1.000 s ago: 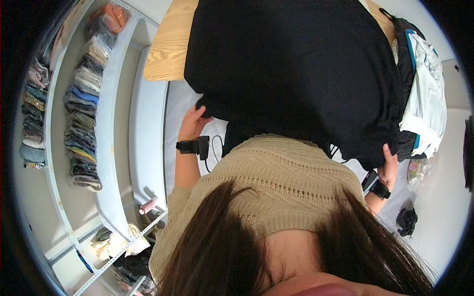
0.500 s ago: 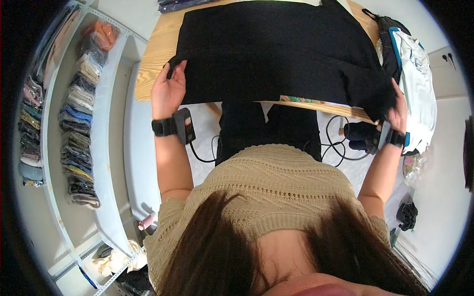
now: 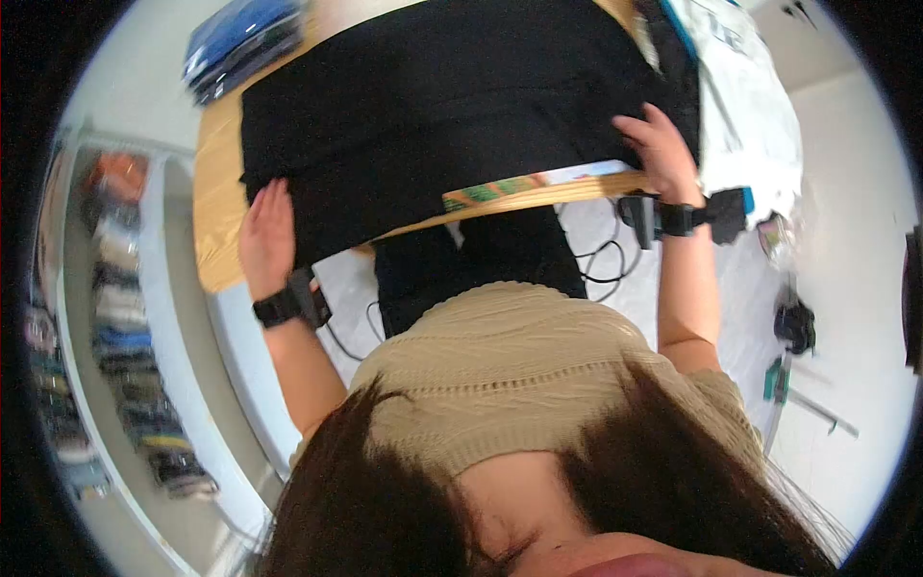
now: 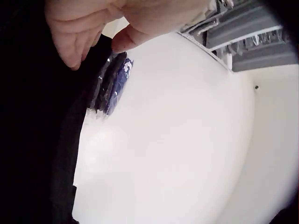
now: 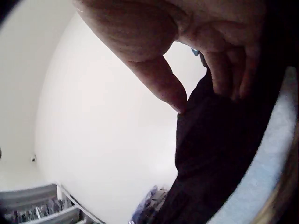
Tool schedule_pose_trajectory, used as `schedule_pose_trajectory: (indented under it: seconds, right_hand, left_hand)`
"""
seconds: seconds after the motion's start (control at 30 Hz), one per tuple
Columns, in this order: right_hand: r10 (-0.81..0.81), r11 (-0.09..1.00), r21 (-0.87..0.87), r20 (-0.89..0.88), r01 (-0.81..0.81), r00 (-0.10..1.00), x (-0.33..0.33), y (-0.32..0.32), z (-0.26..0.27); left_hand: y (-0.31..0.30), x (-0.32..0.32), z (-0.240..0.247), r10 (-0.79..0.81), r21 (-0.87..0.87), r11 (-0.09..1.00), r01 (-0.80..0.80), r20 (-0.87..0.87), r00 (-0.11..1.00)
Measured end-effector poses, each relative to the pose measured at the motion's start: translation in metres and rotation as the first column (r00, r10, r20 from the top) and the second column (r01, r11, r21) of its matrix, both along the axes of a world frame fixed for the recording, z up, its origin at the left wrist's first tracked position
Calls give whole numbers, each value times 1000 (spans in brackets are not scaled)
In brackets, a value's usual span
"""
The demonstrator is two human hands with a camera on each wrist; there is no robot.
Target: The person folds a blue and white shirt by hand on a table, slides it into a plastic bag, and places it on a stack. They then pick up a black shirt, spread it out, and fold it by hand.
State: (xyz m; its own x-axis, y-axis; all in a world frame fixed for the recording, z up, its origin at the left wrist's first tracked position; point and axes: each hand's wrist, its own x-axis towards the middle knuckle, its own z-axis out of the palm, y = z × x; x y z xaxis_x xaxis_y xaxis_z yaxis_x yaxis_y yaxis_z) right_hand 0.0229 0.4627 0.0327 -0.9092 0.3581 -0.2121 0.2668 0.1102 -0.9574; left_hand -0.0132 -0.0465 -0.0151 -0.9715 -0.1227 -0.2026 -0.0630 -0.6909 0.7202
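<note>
A wide black garment lies spread over the wooden table, its near edge running slantwise along the table's front. At its near left corner my left hand rests with straight fingers; the left wrist view shows this hand against the black cloth. My right hand is over the right end of the garment, fingers extended and thumb spread. Seen from the right wrist, the fingers touch the dark cloth, with the thumb by its edge.
The wooden table shows at the left. Bagged folded clothes sit at its far left corner. A colourful printed sheet peeks out at the front edge. White cloth hangs on the right. Shelves of bagged clothes stand left; cables loop below.
The garment has come down flat onto the table. Both hands have loosened from its corners and lie straighter on it. The head view has turned, shifting the table leftward.
</note>
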Motion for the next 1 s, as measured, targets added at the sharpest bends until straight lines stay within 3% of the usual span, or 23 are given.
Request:
schedule_pose_trajectory:
  seconds: [0.07, 0.1, 0.17, 0.23, 0.27, 0.3, 0.37, 0.4, 0.43, 0.47, 0.5, 0.57, 0.63, 0.7, 0.73, 0.8, 0.87, 0.97, 1.0]
  right_hand:
    - [49, 991, 129, -95, -37, 994, 5, -8, -4]
    - [26, 991, 136, -171, -2, 985, 8, -16, -5]
    - [35, 987, 160, -201, -3, 979, 13, -30, -2]
    - [40, 991, 131, -240, -8, 970, 14, -39, -12]
    - [68, 995, 94, -249, -46, 966, 16, -45, -12]
    - [99, 995, 58, -261, -86, 960, 18, -48, -12]
    - [157, 979, 176, -313, -105, 937, 27, -47, -9]
    - [190, 948, 304, -297, -96, 936, 35, -41, -1]
    - [219, 901, 424, -274, -86, 937, 43, -32, 7]
    - [189, 929, 366, -333, -58, 924, 49, -18, 7]
    - [156, 951, 307, -390, -32, 908, 55, -2, 7]
    - [-17, 958, 269, -292, 99, 956, 69, 26, 21]
    - [-25, 873, 463, -274, 155, 961, 72, 65, 14]
    - [22, 882, 453, -308, 126, 951, 69, 92, -7]
    - [79, 889, 450, -340, 88, 937, 68, 100, -14]
    - [94, 856, 512, -288, 70, 953, 69, 104, -14]
    - [107, 808, 588, -219, 44, 970, 70, 105, -14]
    - [33, 827, 556, -193, 82, 981, 69, 106, -15]
    - [30, 834, 546, -194, 83, 981, 68, 107, -17]
  left_hand:
    - [17, 5, 14, 65, -132, 989, -63, 15, 998]
    - [37, 13, 30, 90, -319, 944, -81, 14, 996]
    - [86, 20, 61, -59, -709, 706, 9, -46, 997]
    - [133, 26, 84, -285, -765, 633, 117, -89, 954]
    - [152, 26, 93, -411, -848, 507, 153, -81, 908]
    - [172, 24, 95, -508, -841, 508, 187, -117, 854]
    - [204, 23, 108, -652, -941, 277, 195, -35, 758]
    - [218, 22, 114, -659, -942, 275, 191, -40, 751]
    - [230, 21, 119, -731, -972, 172, 160, -17, 683]
    - [240, 19, 121, -793, -990, 71, 119, 16, 609]
    - [250, 14, 121, -799, -991, 69, 118, 16, 602]
    - [271, -1, 120, -864, -998, -56, 41, 69, 499]
    - [289, -25, 105, -880, -997, -75, 34, 83, 467]
    - [295, -55, 80, -923, -984, -91, -155, 25, 383]
    - [295, -60, 72, -926, -982, -92, -166, 23, 376]
    - [294, -76, 64, -768, -855, -443, -269, 208, 606]
    - [272, -85, 65, -758, -865, -436, -250, 203, 620]
    - [212, -92, 64, -680, -874, -443, -200, 182, 710]
    - [180, -100, 56, -629, -844, -510, -165, 235, 741]
